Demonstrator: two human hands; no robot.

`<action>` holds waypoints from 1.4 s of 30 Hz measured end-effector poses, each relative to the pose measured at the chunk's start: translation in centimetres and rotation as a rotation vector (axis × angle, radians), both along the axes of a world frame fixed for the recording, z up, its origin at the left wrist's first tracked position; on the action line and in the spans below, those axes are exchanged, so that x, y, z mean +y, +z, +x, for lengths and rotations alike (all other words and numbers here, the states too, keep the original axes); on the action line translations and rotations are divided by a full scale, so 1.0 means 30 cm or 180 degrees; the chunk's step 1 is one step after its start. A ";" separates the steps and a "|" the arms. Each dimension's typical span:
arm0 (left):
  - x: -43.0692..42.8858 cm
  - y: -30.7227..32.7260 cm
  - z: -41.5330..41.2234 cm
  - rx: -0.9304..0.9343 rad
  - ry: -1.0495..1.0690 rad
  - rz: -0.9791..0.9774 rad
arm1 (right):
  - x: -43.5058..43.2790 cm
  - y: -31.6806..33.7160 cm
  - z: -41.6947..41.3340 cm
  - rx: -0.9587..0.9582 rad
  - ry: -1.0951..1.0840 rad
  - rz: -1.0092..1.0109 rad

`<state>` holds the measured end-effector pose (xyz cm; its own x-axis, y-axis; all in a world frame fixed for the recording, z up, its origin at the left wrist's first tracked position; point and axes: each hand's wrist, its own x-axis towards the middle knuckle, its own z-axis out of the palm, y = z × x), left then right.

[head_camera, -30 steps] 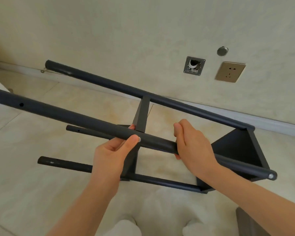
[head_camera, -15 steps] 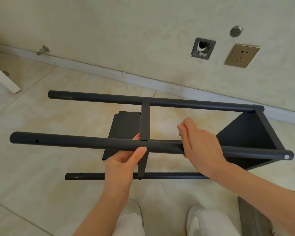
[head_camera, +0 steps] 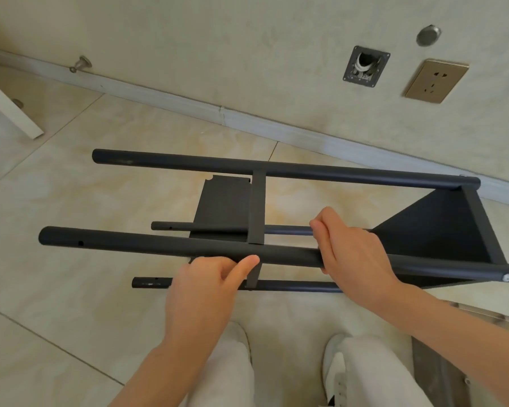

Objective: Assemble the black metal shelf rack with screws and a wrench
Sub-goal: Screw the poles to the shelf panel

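Pale glazed floor tiles [head_camera: 71, 207] and a cream wall [head_camera: 218, 39] are recorded as the setting. A brass-coloured socket [head_camera: 435, 80] and an open cable plate [head_camera: 365, 67] are noted on the wall.

The rack [head_camera: 257, 207] is found partly assembled and held on its side above the floor, in front of the person's legs, with its four tubes running left to right. One shelf panel [head_camera: 438, 230] is fixed at the right end and a second [head_camera: 222, 204] about midway. The left tube ends are free, and unfilled holes [head_camera: 81, 243] are seen there. A screw head [head_camera: 507, 278] is seen in the right end of the near upper tube [head_camera: 159, 245].

This tube is gripped by both hands. The right hand [head_camera: 356, 251] is wrapped over it from above, fingers curled down the far side. The left hand [head_camera: 206, 286] is set against it from below, thumb laid on the near face. Its fingers are hidden behind the tube and are judged to be curled round it.

The frame is judged stiff and moderately heavy, with weight biased toward the panelled right end. The painted tube looks smooth and may be expected to roll in the palm. Hold is best taken on the tube either side of the midway joint, not on the thin panel edges. The unbraced left ends are judged liable to spread. No wrench or loose screws are seen.
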<state>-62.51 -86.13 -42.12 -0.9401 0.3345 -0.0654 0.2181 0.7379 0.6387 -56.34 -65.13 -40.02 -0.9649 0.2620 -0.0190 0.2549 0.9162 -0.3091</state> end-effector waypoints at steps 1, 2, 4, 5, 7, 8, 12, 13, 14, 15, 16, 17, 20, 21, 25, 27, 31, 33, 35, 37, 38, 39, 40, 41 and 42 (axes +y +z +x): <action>-0.008 0.013 0.000 0.0449 -0.0133 -0.0269 | -0.005 -0.002 0.006 -0.0047 0.0010 -0.0014; -0.016 0.025 -0.004 0.0898 -0.0266 -0.0470 | -0.009 -0.003 0.011 -0.0094 0.0019 -0.0014; -0.031 0.054 -0.014 0.1647 -0.0497 -0.0593 | -0.015 -0.010 0.018 -0.0182 0.0067 0.0029; -0.037 0.061 -0.024 0.1924 -0.0682 -0.0536 | -0.016 -0.016 0.020 -0.0224 0.0098 0.0053; -0.046 0.067 -0.057 0.2225 -0.1188 -0.0347 | -0.015 -0.020 0.025 -0.0314 0.0177 0.0091; -0.046 0.070 -0.078 0.2201 -0.1439 -0.0340 | -0.013 -0.018 0.027 -0.0377 0.0254 0.0111; -0.047 0.082 -0.137 0.1458 -0.1898 -0.0840 | -0.005 0.011 0.021 -0.0672 0.0581 0.0174; -0.046 0.087 -0.146 0.1211 -0.1937 -0.1005 | -0.003 0.023 0.012 -0.0737 0.0638 0.0268; -0.047 0.086 -0.154 0.0962 -0.1963 -0.1172 | 0.001 0.035 -0.001 -0.0702 0.0641 0.0334; -0.051 0.075 -0.161 0.0821 -0.2013 -0.1305 | 0.008 0.049 -0.020 -0.0594 0.0598 0.0358; -0.055 0.063 -0.167 0.0765 -0.2089 -0.1373 | 0.015 0.059 -0.042 -0.0431 0.0523 0.0358; -0.055 0.052 -0.172 0.0730 -0.2184 -0.1431 | 0.023 0.067 -0.066 -0.0240 0.0478 0.0388; -0.057 0.035 -0.176 0.0702 -0.2380 -0.1557 | 0.037 0.081 -0.143 0.0435 0.0495 0.0282; -0.060 0.028 -0.175 0.0695 -0.2407 -0.1591 | 0.039 0.080 -0.166 0.0624 0.0590 0.0234; -0.072 0.017 -0.176 0.0699 -0.2452 -0.1630 | 0.026 0.058 -0.260 0.0805 0.0742 0.0244; -0.077 0.014 -0.177 0.0706 -0.2494 -0.1566 | 0.005 0.046 -0.296 0.0676 0.0722 0.0113; -0.087 0.015 -0.175 0.0499 -0.2543 -0.1323 | -0.027 0.014 -0.337 0.0684 0.0676 0.0448; -0.087 0.018 -0.173 0.0305 -0.2553 -0.1356 | -0.029 0.006 -0.343 0.0728 0.0586 0.0501; -0.083 0.020 -0.171 0.0125 -0.2542 -0.1401 | -0.026 0.002 -0.343 0.0736 0.0549 0.0480; -0.081 0.023 -0.174 -0.0063 -0.2524 -0.1410 | -0.024 0.006 -0.338 0.0745 0.0551 0.0424; -0.079 0.028 -0.180 -0.0227 -0.2503 -0.1382 | -0.023 0.009 -0.336 0.0753 0.0556 0.0383; -0.075 0.037 -0.189 -0.0451 -0.2460 -0.1307 | -0.022 0.012 -0.335 0.0764 0.0562 0.0332; -0.069 0.050 -0.198 -0.0703 -0.2383 -0.1171 | -0.020 0.016 -0.333 0.0773 0.0569 0.0262; -0.061 0.065 -0.208 -0.0927 -0.2257 -0.0992 | -0.018 0.018 -0.333 0.0775 0.0578 0.0177; -0.045 0.078 -0.220 -0.1059 -0.2095 -0.0801 | -0.016 0.021 -0.332 0.0771 0.0586 0.0091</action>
<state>-69.10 -87.49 -39.78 -0.4709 0.7544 -0.4573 0.4876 0.6545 0.5778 -66.31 -65.61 -39.38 -0.9718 0.0796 0.2222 0.0059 0.9494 -0.3140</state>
